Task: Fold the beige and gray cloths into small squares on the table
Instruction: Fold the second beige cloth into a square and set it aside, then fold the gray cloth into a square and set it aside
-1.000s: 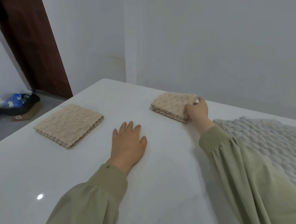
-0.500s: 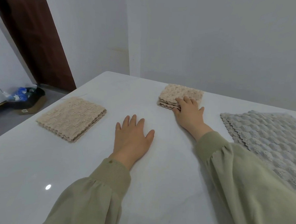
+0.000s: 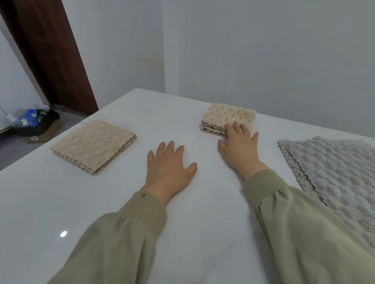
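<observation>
Beige folded cloth (image 3: 228,115), near edge under flat right hand (image 3: 241,150); left hand (image 3: 170,165) flat on table (image 3: 74,203)

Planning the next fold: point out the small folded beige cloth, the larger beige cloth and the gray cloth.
small folded beige cloth (image 3: 227,114): head view, middle of its top face.
larger beige cloth (image 3: 93,145): head view, middle of its top face.
gray cloth (image 3: 336,178): head view, middle of its visible bumpy surface.
</observation>
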Available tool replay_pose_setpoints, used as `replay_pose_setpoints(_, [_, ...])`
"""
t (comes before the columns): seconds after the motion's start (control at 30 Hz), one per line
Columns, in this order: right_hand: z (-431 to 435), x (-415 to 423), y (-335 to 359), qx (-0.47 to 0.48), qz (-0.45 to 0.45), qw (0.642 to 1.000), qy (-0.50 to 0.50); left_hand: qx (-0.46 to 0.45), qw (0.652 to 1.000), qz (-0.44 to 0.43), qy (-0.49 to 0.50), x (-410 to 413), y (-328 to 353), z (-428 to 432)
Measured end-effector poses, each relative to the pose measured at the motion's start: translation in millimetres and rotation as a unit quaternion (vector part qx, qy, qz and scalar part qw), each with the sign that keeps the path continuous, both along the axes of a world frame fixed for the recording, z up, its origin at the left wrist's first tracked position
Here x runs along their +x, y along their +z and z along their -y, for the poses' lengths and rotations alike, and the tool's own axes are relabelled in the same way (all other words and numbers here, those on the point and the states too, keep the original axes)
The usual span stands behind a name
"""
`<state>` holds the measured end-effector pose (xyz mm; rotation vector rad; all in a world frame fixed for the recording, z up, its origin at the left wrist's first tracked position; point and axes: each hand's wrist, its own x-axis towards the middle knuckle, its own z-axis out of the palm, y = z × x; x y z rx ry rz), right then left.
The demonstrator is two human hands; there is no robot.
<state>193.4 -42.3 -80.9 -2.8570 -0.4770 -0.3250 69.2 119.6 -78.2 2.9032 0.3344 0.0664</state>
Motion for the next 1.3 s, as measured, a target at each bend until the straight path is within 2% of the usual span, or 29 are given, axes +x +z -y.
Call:
replay_pose_setpoints(0.13, [8, -34, 0, 0.009, -0.008, 1.0, -0.003, -0.017, 1.0, 0.008, -0.005, -2, 2, 1])
replay_pose_setpoints(0.27, [18, -71, 2, 0.004, -0.019, 1.0, -0.007, 0.008, 0.992, 0.124, -0.035, -14, 9, 7])
replay_pose_setpoints(0.33, [24, -90, 3, 0.006, -0.019, 1.0, -0.008, 0.03, 0.988, 0.145, -0.036, -21, 11, 14])
replay_pose_setpoints(0.57, [58, -136, 11, -0.059, 0.021, 0.997, -0.051, 0.039, 0.989, 0.098, -0.108, -65, 5, 71])
replay_pose_setpoints(0.67, [79, -137, 18, -0.068, 0.031, 0.991, -0.108, 0.052, 0.985, 0.081, -0.142, -78, 6, 91])
replay_pose_setpoints(0.77, [107, -129, 25, -0.067, 0.029, 0.977, -0.199, 0.026, 0.985, 0.027, -0.167, -85, 1, 98])
replay_pose_setpoints(0.9, [133, -120, 21, -0.02, 0.004, 0.962, -0.273, 0.026, 0.985, -0.01, -0.17, -87, 1, 97])
replay_pose_setpoints(1.07, [141, -113, 24, 0.016, 0.021, 0.958, -0.285, 0.013, 0.986, 0.0, -0.167, -87, 2, 96])
replay_pose_setpoints(1.17, [148, -109, 24, 0.076, 0.043, 0.95, -0.298, 0.012, 0.986, 0.001, -0.168, -87, 2, 95])
replay_pose_setpoints(1.23, [147, -108, 22, 0.085, 0.088, 0.952, -0.282, -0.002, 0.986, 0.012, -0.166, -88, 3, 94])
replay_pose_setpoints(1.3, [141, -109, 23, 0.074, 0.161, 0.955, -0.239, -0.054, 0.985, 0.05, -0.157, -87, 4, 92])
